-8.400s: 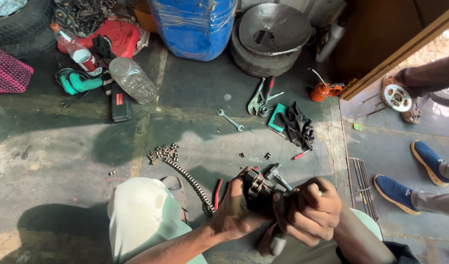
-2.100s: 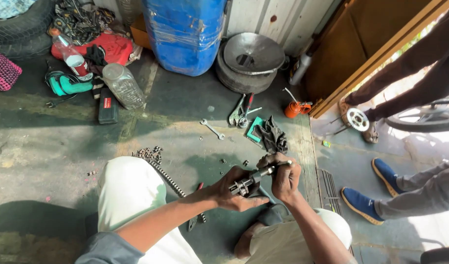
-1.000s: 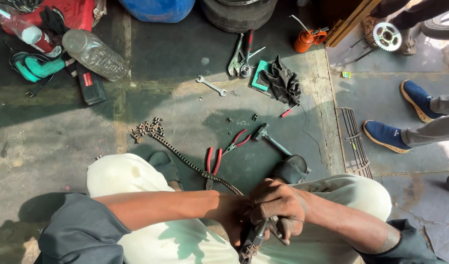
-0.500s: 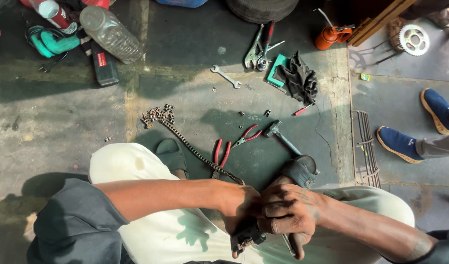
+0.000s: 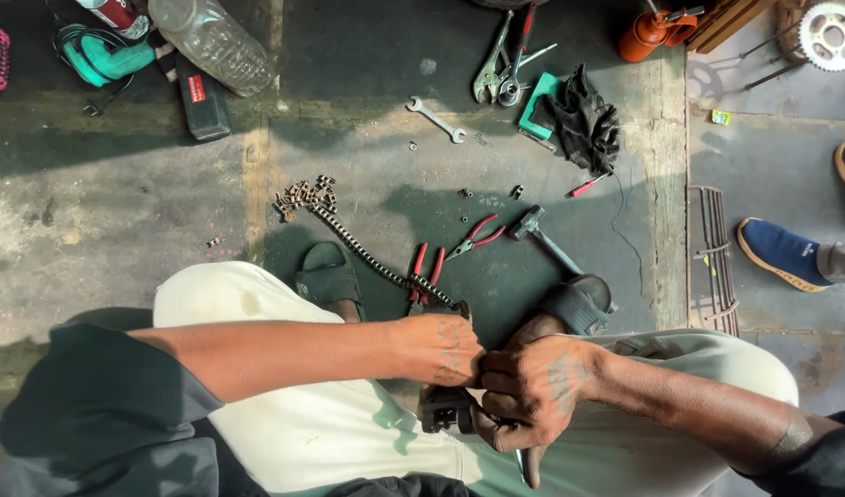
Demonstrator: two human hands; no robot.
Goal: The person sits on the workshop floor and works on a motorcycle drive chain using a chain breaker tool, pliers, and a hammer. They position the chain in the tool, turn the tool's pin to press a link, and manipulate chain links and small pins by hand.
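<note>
My left hand (image 5: pixel 441 350) and my right hand (image 5: pixel 528 387) are pressed together between my knees, both closed around a dark metal part (image 5: pixel 445 412) that they mostly hide. A thin tool tip (image 5: pixel 530 471) sticks down below the right fist. A drive chain (image 5: pixel 367 258) runs across the floor from a heap of links toward my left hand. Two pairs of red-handled pliers (image 5: pixel 425 271) lie just beyond my hands, with a small hammer (image 5: pixel 542 237) to their right.
Spanner (image 5: pixel 436 118), more pliers (image 5: pixel 503 64), black gloves (image 5: pixel 586 124) and an orange oil can (image 5: pixel 648 28) lie farther off. A plastic bottle (image 5: pixel 211 44) and a green tool (image 5: pixel 105 60) sit top left. Another person's blue shoes (image 5: pixel 781 253) stand at right, near a sprocket (image 5: pixel 829 35).
The view has tilted down and nearer. My hands dropped from in front of me to between my knees, still gripping the dark part together; the tools on the floor have stayed put.
</note>
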